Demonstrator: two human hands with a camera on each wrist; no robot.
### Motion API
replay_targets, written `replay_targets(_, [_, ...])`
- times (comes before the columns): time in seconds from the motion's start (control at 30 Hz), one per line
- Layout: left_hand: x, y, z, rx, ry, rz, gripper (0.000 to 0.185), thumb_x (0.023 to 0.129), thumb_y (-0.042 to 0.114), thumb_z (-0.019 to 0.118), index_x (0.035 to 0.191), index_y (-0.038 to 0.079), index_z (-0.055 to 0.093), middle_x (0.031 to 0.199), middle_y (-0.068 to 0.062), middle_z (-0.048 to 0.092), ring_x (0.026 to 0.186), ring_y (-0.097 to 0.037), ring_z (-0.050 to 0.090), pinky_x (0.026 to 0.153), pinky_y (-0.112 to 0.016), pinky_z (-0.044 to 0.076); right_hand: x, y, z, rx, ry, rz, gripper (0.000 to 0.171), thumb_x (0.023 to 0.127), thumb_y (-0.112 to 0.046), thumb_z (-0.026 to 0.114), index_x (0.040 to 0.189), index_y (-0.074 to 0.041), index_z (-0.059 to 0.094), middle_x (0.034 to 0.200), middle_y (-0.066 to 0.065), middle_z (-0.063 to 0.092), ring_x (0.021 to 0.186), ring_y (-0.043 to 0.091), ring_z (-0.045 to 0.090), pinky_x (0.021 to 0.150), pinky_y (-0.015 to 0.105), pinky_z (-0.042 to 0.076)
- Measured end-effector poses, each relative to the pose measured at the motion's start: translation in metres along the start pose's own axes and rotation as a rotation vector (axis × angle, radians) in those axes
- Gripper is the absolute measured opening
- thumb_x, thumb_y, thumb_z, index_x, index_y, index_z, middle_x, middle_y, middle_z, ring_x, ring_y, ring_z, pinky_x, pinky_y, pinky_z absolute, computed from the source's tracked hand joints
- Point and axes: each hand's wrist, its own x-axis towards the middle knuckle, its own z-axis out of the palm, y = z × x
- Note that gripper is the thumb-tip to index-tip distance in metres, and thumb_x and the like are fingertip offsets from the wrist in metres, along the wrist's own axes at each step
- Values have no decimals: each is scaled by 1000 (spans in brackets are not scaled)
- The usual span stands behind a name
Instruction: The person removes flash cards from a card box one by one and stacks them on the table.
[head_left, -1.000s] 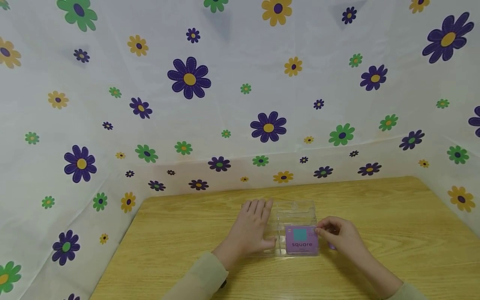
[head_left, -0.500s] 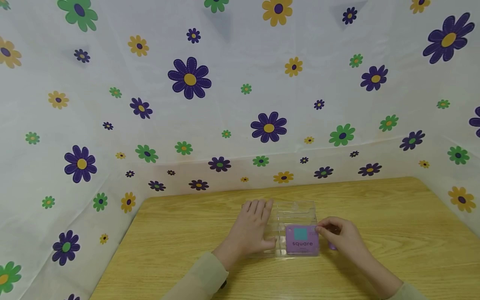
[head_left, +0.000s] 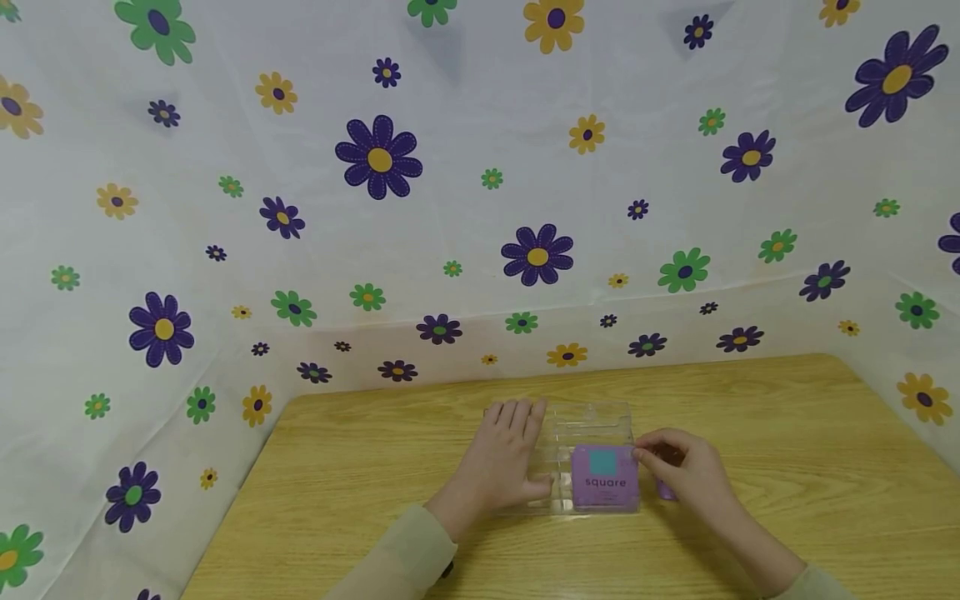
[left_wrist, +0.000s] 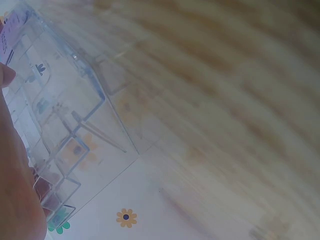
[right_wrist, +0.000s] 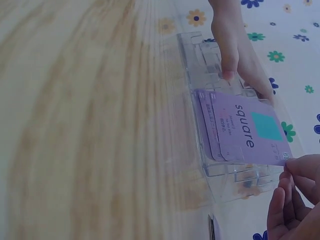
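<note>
My left hand (head_left: 498, 458) grips the left part of a clear plastic stepped holder (head_left: 592, 417), fingers over its far side and thumb near the divider. At the holder's right front, my right hand (head_left: 686, 467) pinches the upper right corner of a purple card (head_left: 605, 493) between thumb and fingertip. The card is printed with a teal square and the word "square". In the right wrist view, more purple cards (right_wrist: 206, 122) stand just behind or beneath it in the holder. The left wrist view shows the holder's stepped side (left_wrist: 70, 135).
A small purple item (head_left: 666, 490) lies on the wooden table (head_left: 360, 467) by the right hand, mostly hidden beneath it. White cloth with flowers (head_left: 450, 217) hangs along the back and both sides of the table.
My right hand has risen slightly, and the top edge of the pinched purple card has come up with it. The left hand and the holder have stayed in place.
</note>
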Motion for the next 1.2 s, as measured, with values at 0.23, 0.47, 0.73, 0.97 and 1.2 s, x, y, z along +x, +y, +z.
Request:
replay_targets(0.23, [0, 1, 0, 0, 1, 0, 107, 90, 75, 51, 167, 6, 24, 154, -11, 52, 139, -26, 51, 120, -45, 42, 0, -2, 0, -2, 2, -3, 10, 96, -4, 74, 105, 1, 76, 96, 12, 74, 75, 3, 57, 68, 19, 51])
replay_targets(0.47, [0, 1, 0, 5, 6, -1, 107, 90, 75, 52, 167, 6, 26, 153, -10, 52, 138, -25, 51, 119, -45, 42, 1, 0, 0, 13, -19, -27, 12, 100, -6, 70, 106, 4, 74, 96, 12, 73, 74, 2, 57, 68, 19, 52])
replay_targets(0.73, [0, 1, 0, 14, -1, -1, 107, 90, 76, 51, 167, 6, 25, 153, -10, 52, 138, -25, 51, 118, -44, 43, 2, 3, 1, 50, -46, -49, 14, 103, -7, 65, 108, 5, 71, 92, 13, 70, 60, 11, 55, 58, 22, 49])
replay_targets(0.97, [0, 1, -1, 3, -4, -3, 107, 90, 75, 51, 167, 6, 25, 153, -10, 52, 138, -25, 51, 119, -45, 43, 2, 3, 1, 30, -46, -49, 13, 103, -5, 65, 110, 4, 72, 98, 14, 73, 70, 7, 59, 65, 21, 52])
replay_targets(1.2, [0, 1, 1, 8, -4, -2, 107, 90, 76, 51, 167, 5, 26, 154, -11, 52, 138, -25, 52, 119, -45, 43, 2, 1, 0, 26, -37, -62, 16, 103, -7, 66, 111, 5, 74, 103, 14, 77, 81, 1, 62, 73, 19, 55])
